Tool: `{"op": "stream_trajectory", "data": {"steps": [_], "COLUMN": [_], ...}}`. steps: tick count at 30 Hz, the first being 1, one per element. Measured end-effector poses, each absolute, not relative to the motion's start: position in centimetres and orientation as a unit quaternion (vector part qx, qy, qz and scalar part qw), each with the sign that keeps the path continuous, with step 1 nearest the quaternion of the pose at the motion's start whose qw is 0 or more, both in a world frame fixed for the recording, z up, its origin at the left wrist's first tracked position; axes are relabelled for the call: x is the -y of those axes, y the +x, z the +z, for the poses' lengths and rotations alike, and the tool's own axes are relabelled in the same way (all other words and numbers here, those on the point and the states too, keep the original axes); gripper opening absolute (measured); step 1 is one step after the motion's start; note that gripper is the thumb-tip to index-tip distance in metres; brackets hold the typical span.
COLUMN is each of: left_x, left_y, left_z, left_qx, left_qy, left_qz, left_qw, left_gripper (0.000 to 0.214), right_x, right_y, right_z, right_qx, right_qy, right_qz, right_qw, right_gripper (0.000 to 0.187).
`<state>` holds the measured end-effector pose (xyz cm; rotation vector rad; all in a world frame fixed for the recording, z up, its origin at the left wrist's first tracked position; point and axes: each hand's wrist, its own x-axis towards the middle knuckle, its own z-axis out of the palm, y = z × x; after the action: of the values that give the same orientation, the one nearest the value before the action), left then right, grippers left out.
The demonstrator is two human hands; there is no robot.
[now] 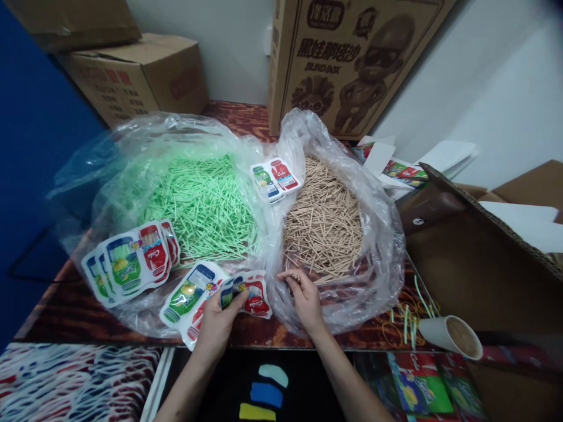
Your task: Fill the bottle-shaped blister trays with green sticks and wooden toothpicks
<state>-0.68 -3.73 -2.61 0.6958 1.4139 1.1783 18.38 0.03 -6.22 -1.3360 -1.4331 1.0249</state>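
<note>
My left hand is closed on a printed pouch with red and blue bottle pictures, held at the near table edge. My right hand pinches a small bunch of tan sticks just beside that pouch. The hand rests at the near rim of a clear plastic bag filled with tan sticks. To the left, a second clear bag holds green sticks. More pouches lie near my left hand.
A fan of pouches lies front left; another pouch sits between the bags. Cardboard boxes stand at the back, an open box at right. A paper cup and rubber bands lie front right.
</note>
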Motion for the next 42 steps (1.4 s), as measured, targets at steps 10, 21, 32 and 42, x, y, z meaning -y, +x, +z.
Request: {"op": "stream_trajectory", "data": {"steps": [10,21,32,42], "left_x": [4.1,4.2,4.3,4.1], "left_y": [-1.2,-0.7,-0.3,-1.3], "left_z": [-2.5,-2.5,-1.5,-1.8], "left_qx": [-0.609,-0.603,-0.601,-0.597], "left_qy": [0.295,0.279,0.299,0.309], "left_qz": [0.49,0.501,0.476,0.487], "left_qw": [0.549,0.555,0.568,0.558], "left_gripper": [0.031,0.036,0.037,0.038], "right_x": [-1.8,-7.9,-13.6,-16.5], "right_y": [21.4,29.2,24.8,23.9], "right_z": [-3.3,-0.9,1.4,1.2], "right_qx": [0.462,0.621,0.675,0.621], "right_qy": [-0.533,-0.65,-0.714,-0.734], "right_qz": [0.474,0.239,0.117,0.211], "right_qw": [0.527,0.367,0.145,0.178], "right_gripper": [0.015,0.02,0.016,0.013]}}
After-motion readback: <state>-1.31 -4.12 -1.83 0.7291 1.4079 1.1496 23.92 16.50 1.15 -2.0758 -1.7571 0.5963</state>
